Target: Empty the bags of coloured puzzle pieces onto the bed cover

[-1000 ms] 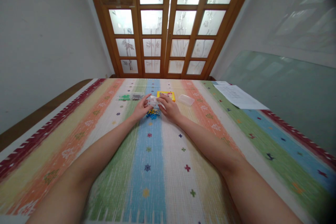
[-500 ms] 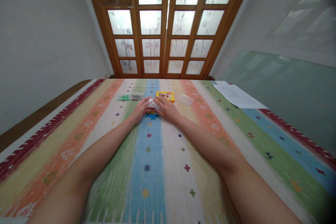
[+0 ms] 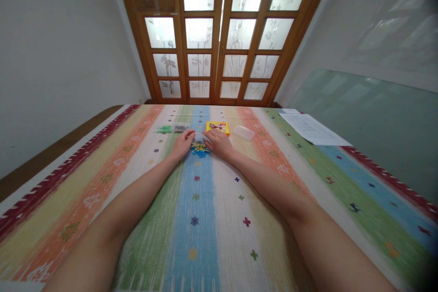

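Over the far middle of the table, my left hand has its fingers bent together, the tips beside a pale, see-through plastic piece. From the other side my right hand reaches to the same piece, fingers close together and slightly bent. Both hands seem to hold it between them, but its shape is hard to make out. Just below it, on the cloth, lies a pile of small yellow and blue pieces. Part of the pile is hidden by the right fingers.
Beyond my left hand are green pieces in clear plastic and a clear container with dark pieces. A yellow box lies behind my right hand, a clear tray right of it. Papers lie on the striped tablecloth.
My hands have drawn slightly apart. The whitish thing between them shows less, and more of the yellow and blue pile is visible. The whole view has shifted slightly.
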Available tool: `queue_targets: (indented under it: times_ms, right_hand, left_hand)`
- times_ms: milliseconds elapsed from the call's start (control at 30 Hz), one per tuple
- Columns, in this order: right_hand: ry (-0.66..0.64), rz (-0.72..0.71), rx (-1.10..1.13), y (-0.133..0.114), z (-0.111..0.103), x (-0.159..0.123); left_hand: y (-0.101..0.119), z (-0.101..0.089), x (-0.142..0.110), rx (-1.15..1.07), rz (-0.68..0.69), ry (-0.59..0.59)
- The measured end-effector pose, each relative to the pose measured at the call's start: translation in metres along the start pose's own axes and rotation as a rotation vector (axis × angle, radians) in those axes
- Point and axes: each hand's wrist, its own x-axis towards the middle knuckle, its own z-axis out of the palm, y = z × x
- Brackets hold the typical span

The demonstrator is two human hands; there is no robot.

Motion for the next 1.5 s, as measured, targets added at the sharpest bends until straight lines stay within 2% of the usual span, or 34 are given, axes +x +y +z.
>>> queue_targets:
  times_ms: [167,400,533,800,933,1200,1400,1500]
  right_hand:
    - [-0.076,0.089,-0.078,0.006,0.006,0.025]
    - [-0.242,0.162,-0.207,0.006,0.018,0.062]
    - [-0.307,0.191,-0.262,0.001,0.029,0.074]
    - [-0.318,0.166,-0.259,-0.002,0.04,0.083]
    - [-0.297,0.133,-0.229,0.004,0.042,0.081]
    - [-0.246,0.207,-0.226,0.006,0.048,0.083]
    - [-0.244,0.119,-0.099,-0.006,0.066,0.104]
    - [-0.28,0.137,-0.065,-0.014,0.08,0.118]
  left_hand:
    - [-0.007,-0.023,0.011,0.299,0.117,0.149]
    - [-0.024,-0.047,0.024,0.564,0.114,0.194]
    - [-0.028,-0.049,0.026,0.601,0.124,0.184]
    - [-0.027,-0.049,0.026,0.642,0.18,0.198]
    - [-0.024,-0.051,0.025,0.629,0.182,0.217]
    - [-0.015,-0.055,0.019,0.689,0.16,0.252]
    - [-0.021,-0.06,0.026,0.69,0.15,0.273]
    - [-0.023,-0.064,0.028,0.684,0.124,0.303]
